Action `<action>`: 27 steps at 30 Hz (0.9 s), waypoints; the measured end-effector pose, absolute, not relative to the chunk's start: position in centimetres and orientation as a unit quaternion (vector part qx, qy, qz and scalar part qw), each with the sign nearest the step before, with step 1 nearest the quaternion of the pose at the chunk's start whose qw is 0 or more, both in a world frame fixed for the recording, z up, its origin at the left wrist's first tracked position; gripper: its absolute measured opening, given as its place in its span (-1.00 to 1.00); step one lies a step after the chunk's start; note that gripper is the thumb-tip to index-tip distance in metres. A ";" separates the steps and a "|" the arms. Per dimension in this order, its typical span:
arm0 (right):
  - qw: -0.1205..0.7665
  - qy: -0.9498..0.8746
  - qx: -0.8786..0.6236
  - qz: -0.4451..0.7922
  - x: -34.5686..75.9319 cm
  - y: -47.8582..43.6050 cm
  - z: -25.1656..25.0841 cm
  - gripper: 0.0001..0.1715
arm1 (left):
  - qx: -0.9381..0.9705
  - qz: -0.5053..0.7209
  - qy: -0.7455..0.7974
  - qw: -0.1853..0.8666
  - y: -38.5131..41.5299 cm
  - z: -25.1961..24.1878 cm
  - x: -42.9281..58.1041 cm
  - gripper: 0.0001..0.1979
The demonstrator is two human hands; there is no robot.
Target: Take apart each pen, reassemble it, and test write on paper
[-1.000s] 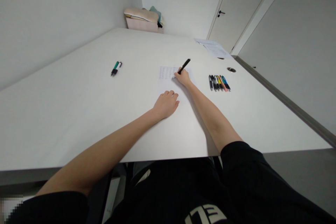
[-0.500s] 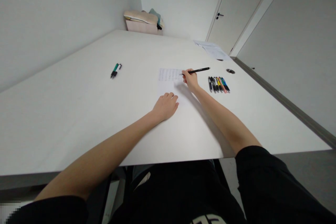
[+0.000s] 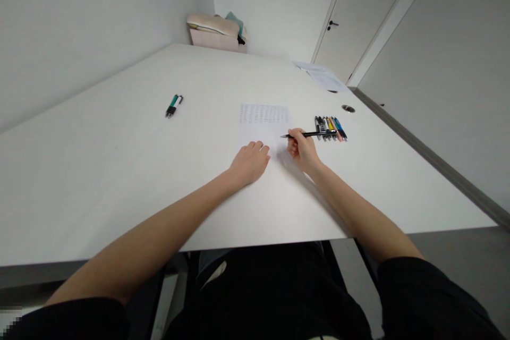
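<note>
Our right hand [image 3: 303,153] pinches black pen [image 3: 314,134] around right edge of paper [image 3: 255,130], tip probably lifted; we'd press left hand [image 3: 250,162], loosely spread nearer front edge of table [image 3: 119,143], for steadiness.

A: Tabletop [image 3: 131,154]?
B: Smooth, low sheen. Sheet [image 3: 258,130] on it: thin matt paper.
A: Held pen [image 3: 311,134]?
B: Glossy black, plastic-looking. Pen row [image 3: 330,124], sheet's 3 o'clock: likewise plastic-looking.
A: Grommet [image 3: 348,109], row's 1 o'clock?
B: Shiny, metallic. Cushion [image 3: 215,24], sheet's 11 o'clock: soft matt cloth. Sleeves [image 3: 422,287]: matt black cloth.
</note>
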State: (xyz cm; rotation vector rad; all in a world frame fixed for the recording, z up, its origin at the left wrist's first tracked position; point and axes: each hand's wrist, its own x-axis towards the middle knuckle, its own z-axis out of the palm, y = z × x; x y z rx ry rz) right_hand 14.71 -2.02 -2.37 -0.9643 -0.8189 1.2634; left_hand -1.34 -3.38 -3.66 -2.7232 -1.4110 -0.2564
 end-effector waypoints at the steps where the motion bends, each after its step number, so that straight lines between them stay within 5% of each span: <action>1: 0.625 -0.357 -0.421 0.552 14.6 -2.2 -2.4 -0.68 | -0.883 -0.083 -0.461 0.034 -3.5 -3.5 -1.3 -0.72; 9: 0.613 -0.360 -0.420 0.564 14.1 -2.5 -2.6 -0.67 | -0.874 -0.082 -0.478 0.032 -4.1 -2.9 -1.2 -0.72; 14: 0.614 -0.381 -0.412 0.555 14.0 -2.4 -2.9 -0.63 | -0.846 -0.194 -0.497 0.007 -4.1 -2.7 -1.1 -0.72; 27: 0.610 -0.396 -0.434 0.532 13.4 -2.4 -3.2 -0.59 | -0.760 -0.404 -0.468 -0.201 -3.6 -2.4 -0.4 -0.85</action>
